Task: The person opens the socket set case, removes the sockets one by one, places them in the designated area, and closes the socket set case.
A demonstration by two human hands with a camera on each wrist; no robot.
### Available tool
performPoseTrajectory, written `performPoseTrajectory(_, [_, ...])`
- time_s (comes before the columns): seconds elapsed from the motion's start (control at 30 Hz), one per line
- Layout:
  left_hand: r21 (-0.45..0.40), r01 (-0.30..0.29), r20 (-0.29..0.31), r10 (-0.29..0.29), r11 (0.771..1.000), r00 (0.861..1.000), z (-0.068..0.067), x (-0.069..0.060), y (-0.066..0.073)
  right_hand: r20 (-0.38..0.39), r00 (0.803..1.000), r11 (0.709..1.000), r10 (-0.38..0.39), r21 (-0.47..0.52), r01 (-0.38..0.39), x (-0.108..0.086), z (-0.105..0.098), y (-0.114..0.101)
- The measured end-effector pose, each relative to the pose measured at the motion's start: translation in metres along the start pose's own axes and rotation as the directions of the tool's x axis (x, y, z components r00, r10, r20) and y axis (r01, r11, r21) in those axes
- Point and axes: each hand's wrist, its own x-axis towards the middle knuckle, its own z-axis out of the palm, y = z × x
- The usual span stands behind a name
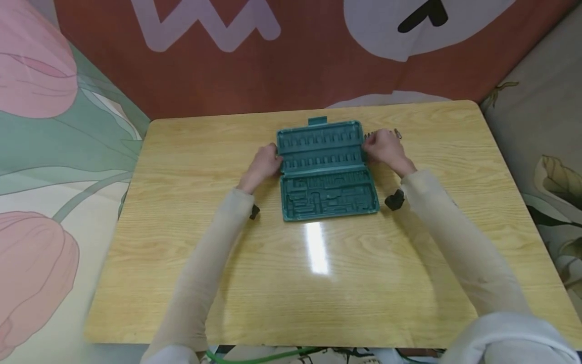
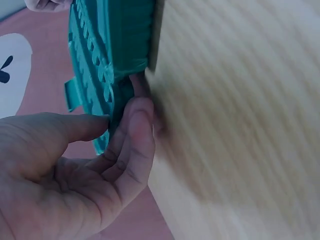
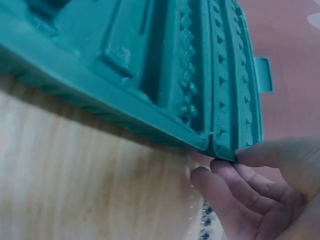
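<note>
A teal plastic tool case (image 1: pixel 329 194) lies unfolded on the table, its moulded slots bare in both halves. My left hand (image 1: pixel 264 163) pinches the left edge of the far half, the lid (image 2: pixel 106 90), with the thumb on the inner side and the fingers beneath. On the opposite edge my right hand (image 1: pixel 386 148) grips the lid the same way, thumb above and fingers curled under. In the right wrist view the lid tilts up a little from the hinge. A latch tab (image 1: pixel 317 121) sticks out from its far edge.
Small metal pieces (image 3: pixel 206 220), like sockets or bits, lie on the table (image 1: pixel 204 242) beside and behind my right hand. A printed cloth (image 1: pixel 309 76) hangs at the table's far edge. A green cable (image 1: pixel 268 357) runs below the near edge.
</note>
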Motion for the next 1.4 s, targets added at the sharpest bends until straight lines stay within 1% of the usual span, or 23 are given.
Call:
performPoseTrajectory(0.07, [0.001,-0.003,0.000,0.003,1.000,1.000,-0.002,0.000,-0.001,-0.016,1.000,1.000,0.003,-0.002,-0.003,0.000,-0.001,-0.002])
performPoseTrajectory(0.13, [0.003,-0.011,-0.001,0.011,1.000,1.000,-0.004,0.000,-0.003,-0.010,1.000,1.000,0.008,0.012,-0.008,0.000,-0.001,-0.003])
performPoseTrajectory(0.2, [-0.003,-0.020,-0.012,0.019,1.000,1.000,-0.005,-0.001,-0.004,-0.012,1.000,0.999,0.004,0.046,-0.003,0.001,-0.001,-0.004])
performPoseTrajectory(0.27, [0.000,-0.029,-0.043,0.029,1.000,0.999,-0.007,-0.002,-0.005,-0.028,1.000,0.994,-0.010,0.112,0.013,0.002,0.000,-0.004])
performPoseTrajectory(0.33, [0.003,-0.037,-0.083,0.037,0.999,0.996,-0.009,-0.003,-0.004,-0.061,0.998,0.983,-0.036,0.180,0.046,0.003,0.001,-0.003])
performPoseTrajectory(0.43, [0.020,-0.058,-0.149,0.061,0.998,0.987,-0.015,-0.003,-0.003,-0.098,0.993,0.947,-0.069,0.308,0.096,0.004,0.001,-0.001])
performPoseTrajectory(0.57, [0.004,-0.101,-0.209,0.099,0.995,0.973,-0.020,-0.003,-0.003,-0.121,0.987,0.916,-0.106,0.375,0.144,0.005,-0.003,0.000])
performPoseTrajectory(0.7, [-0.013,-0.141,-0.260,0.133,0.990,0.956,-0.020,-0.003,-0.005,-0.155,0.977,0.926,-0.143,0.328,0.188,0.006,-0.004,-0.003])
performPoseTrajectory(0.77, [-0.023,-0.159,-0.281,0.146,0.987,0.948,-0.020,-0.003,-0.006,-0.174,0.971,0.934,-0.165,0.288,0.210,0.005,-0.003,-0.005])
performPoseTrajectory(0.83, [-0.036,-0.179,-0.296,0.161,0.983,0.941,-0.019,-0.002,-0.008,-0.188,0.964,0.933,-0.188,0.274,0.235,0.005,-0.002,-0.005])
performPoseTrajectory(0.9, [-0.024,-0.195,-0.305,0.178,0.981,0.936,-0.017,-0.002,-0.009,-0.204,0.953,0.924,-0.226,0.264,0.276,0.003,0.000,-0.004])
performPoseTrajectory(1.0, [0.010,-0.218,-0.309,0.210,0.976,0.927,-0.015,-0.001,-0.011,-0.230,0.928,0.911,-0.292,0.229,0.343,0.000,0.002,-0.001])
performPoseTrajectory(1.1, [0.000,-0.251,-0.316,0.238,0.968,0.918,-0.013,0.000,-0.012,-0.247,0.907,0.901,-0.341,0.188,0.390,-0.004,0.004,0.005])
performPoseTrajectory(1.2, [-0.059,-0.291,-0.315,0.259,0.955,0.913,-0.010,-0.002,-0.014,-0.225,0.901,0.894,-0.370,0.177,0.411,-0.010,0.005,0.009])
performPoseTrajectory(1.27, [-0.082,-0.313,-0.302,0.276,0.946,0.912,-0.008,-0.004,-0.016,-0.192,0.901,0.889,-0.389,0.179,0.422,-0.015,0.004,0.012])
performPoseTrajectory(1.33, [-0.077,-0.342,-0.266,0.312,0.936,0.912,-0.007,-0.007,-0.017,-0.151,0.903,0.885,-0.403,0.186,0.426,-0.021,0.004,0.016])
performPoseTrajectory(1.4, [-0.046,-0.373,-0.215,0.355,0.927,0.910,-0.006,-0.010,-0.018,-0.113,0.896,0.876,-0.429,0.190,0.443,-0.027,0.002,0.021])
